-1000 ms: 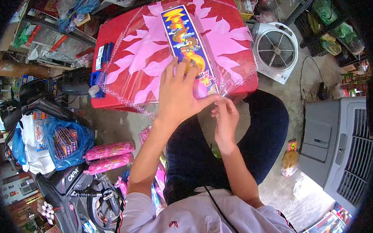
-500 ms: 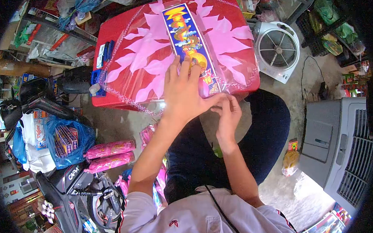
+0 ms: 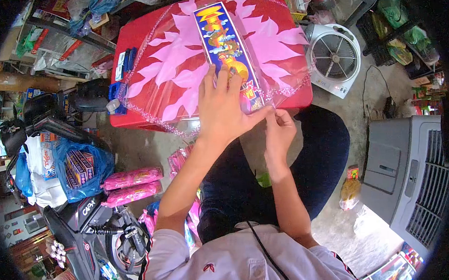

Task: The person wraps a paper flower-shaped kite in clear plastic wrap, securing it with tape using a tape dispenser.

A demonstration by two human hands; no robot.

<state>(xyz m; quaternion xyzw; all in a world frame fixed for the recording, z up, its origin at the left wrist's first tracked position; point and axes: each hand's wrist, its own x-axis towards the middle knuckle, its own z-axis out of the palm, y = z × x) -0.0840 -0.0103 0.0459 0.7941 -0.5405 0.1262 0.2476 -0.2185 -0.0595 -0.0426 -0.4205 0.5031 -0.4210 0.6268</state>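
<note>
A long blue box [image 3: 220, 35] with a yellow dragon-and-pillar picture lies lengthwise on a clear plastic sheet [image 3: 147, 96] printed with pink leaf shapes and a speckled pink border. Both rest on a red plastic table [image 3: 135, 36]. Spread over the near part of the box, the fingers of my left hand [image 3: 220, 110] press down flat, with the thumb reaching toward its near right corner. My right hand [image 3: 280, 135] is just beside that thumb, its fingertips pinched on the sheet's near edge. The pinched bit is mostly hidden by the fingers.
Blue-and-white items [image 3: 122, 69] sit along the table's left edge. On the right stand a white box fan [image 3: 335, 60] and a grey air cooler [image 3: 406, 167]. To the left are a motorbike [image 3: 80, 231], pink wrapped packs [image 3: 132, 186] and a blue bag [image 3: 85, 166].
My right hand has shifted slightly right and up with its pinch at the sheet's edge. The box has moved a little up and left under my left hand.
</note>
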